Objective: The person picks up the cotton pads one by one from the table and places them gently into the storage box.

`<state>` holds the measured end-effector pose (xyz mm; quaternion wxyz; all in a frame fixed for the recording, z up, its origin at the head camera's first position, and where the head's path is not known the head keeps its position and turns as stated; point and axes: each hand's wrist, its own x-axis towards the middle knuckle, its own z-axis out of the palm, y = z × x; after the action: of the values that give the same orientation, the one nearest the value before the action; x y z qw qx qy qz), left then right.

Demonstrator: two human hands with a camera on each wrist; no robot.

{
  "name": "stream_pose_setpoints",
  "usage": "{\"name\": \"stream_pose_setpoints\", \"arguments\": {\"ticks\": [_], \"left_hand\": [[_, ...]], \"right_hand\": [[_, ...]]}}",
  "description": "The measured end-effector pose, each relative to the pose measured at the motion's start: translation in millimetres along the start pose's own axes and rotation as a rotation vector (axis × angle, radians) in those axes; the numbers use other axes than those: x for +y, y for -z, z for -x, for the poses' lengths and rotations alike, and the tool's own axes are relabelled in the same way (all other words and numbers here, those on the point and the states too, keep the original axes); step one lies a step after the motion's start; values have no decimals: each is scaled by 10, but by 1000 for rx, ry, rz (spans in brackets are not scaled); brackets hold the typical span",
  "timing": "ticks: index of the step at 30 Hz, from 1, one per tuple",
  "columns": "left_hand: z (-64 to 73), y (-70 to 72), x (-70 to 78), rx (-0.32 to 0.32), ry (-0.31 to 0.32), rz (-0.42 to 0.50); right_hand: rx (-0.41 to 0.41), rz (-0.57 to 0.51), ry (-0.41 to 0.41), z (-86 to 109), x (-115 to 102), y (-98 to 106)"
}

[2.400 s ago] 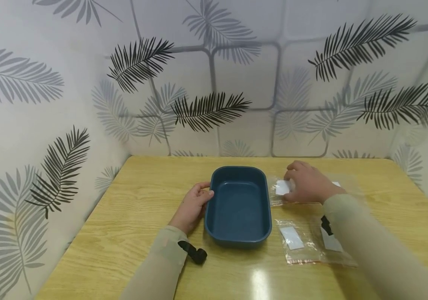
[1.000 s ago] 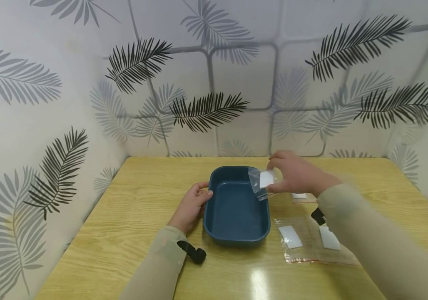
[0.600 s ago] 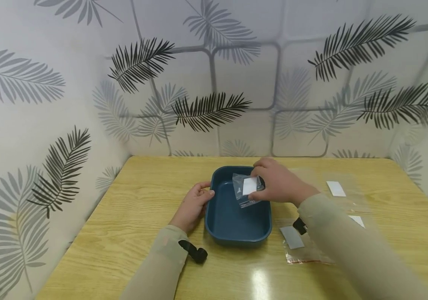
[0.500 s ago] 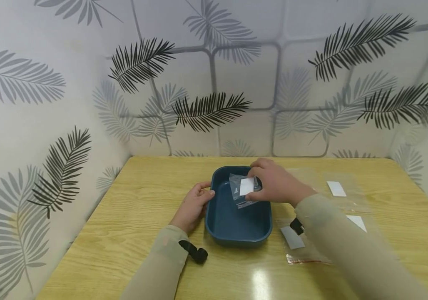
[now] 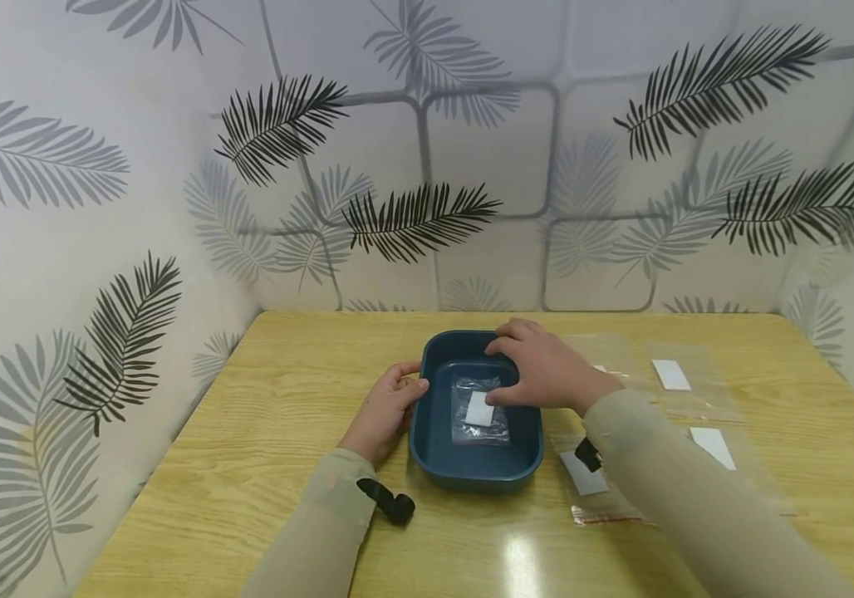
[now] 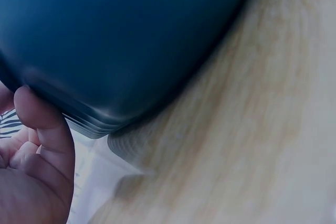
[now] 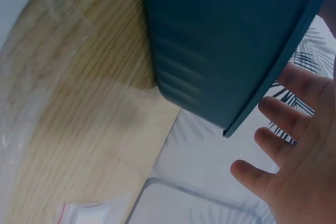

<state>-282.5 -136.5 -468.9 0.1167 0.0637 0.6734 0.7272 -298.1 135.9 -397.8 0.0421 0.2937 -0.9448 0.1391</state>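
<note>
A dark blue rectangular bin (image 5: 438,453) stands on the wooden table. Lying flat inside on its floor is a small clear zip bag (image 5: 480,409) with a white card in it. My left hand (image 5: 385,411) holds the bin's left rim, thumb on the edge; the left wrist view shows the thumb (image 6: 39,111) against the bin (image 6: 126,35). Over the bin's right rim hovers my right hand (image 5: 547,365), fingers spread and holding nothing. In the right wrist view, its fingers (image 7: 283,116) are loosely extended beside the bin's outer wall (image 7: 220,40).
Right of the bin, several clear zip bags with white cards lie on the table: one near (image 5: 584,475), one farther right (image 5: 713,448), one at the back (image 5: 670,374), and another partly hidden by my right wrist. A leaf-patterned wall (image 5: 479,266) borders the table's back.
My right hand picked up a zip bag right of the bin, carried it left over the bin and let it go; it now lies on the bin's floor. My left hand stayed put.
</note>
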Motion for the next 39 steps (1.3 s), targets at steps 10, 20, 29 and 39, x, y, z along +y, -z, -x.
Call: {"name": "stream_pose_setpoints", "arguments": {"ticks": [10, 20, 29, 39], "left_hand": [[6, -9, -1, -3, -3, 18], [4, -14, -16, -24, 5, 23], [13, -3, -10, -7, 5, 4], [-3, 34, -16, -11, 7, 4]], "right_hand": [[8, -30, 11, 133, 85, 13], [24, -50, 16, 401, 174, 82], [25, -57, -8, 714, 338, 70], [-14, 16, 26, 1074, 380, 98]]}}
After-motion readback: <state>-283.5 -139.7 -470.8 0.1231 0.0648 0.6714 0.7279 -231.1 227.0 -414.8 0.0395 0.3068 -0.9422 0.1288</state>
